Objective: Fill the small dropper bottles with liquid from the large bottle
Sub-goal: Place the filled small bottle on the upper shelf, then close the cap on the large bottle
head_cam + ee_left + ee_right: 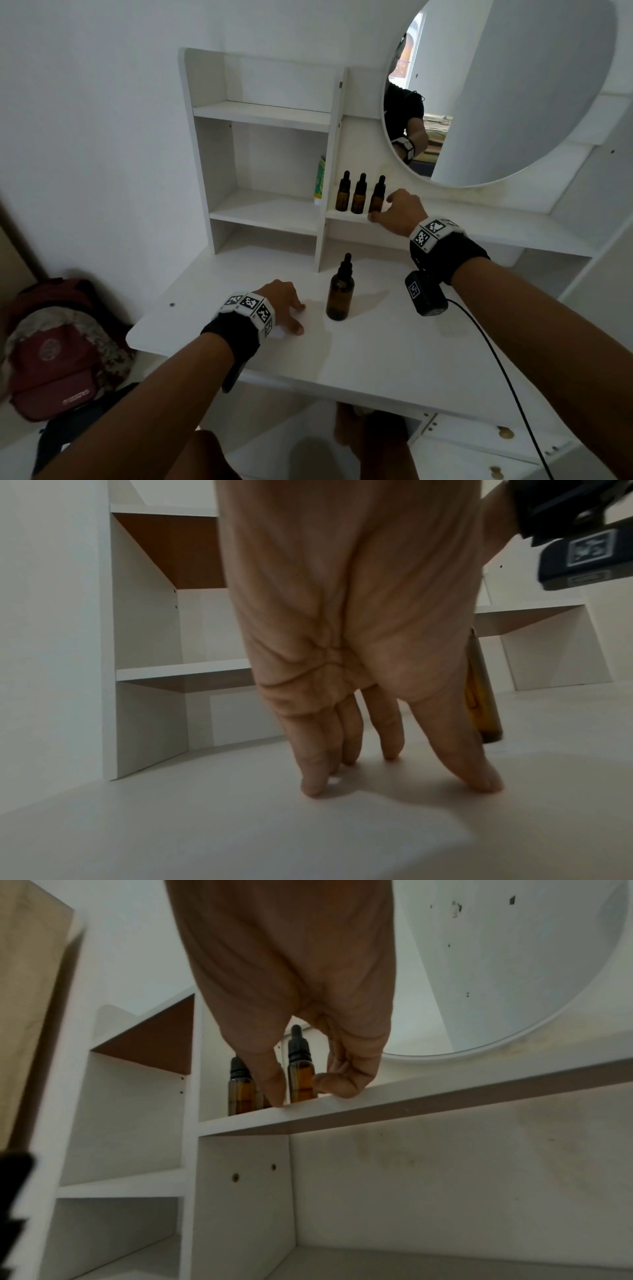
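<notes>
The large amber dropper bottle (340,294) stands capped on the white desk (376,349); its side shows in the left wrist view (484,696). Three small amber dropper bottles (359,195) stand capped in a row on a low shelf (445,222). My right hand (380,207) is at the rightmost small bottle (300,1074): the thumb touches the shelf edge on its left, curled fingers sit on its right, and thin gaps show. My left hand (301,318) rests on the desk left of the large bottle, its straight fingertips (313,788) on the surface.
A white shelf unit (260,113) rises behind the desk, with a green and white tube (320,181) leaning in one bay. A round mirror (513,102) hangs at the right. A black cable (496,359) trails from my right wrist. A red backpack (51,349) lies on the floor at left.
</notes>
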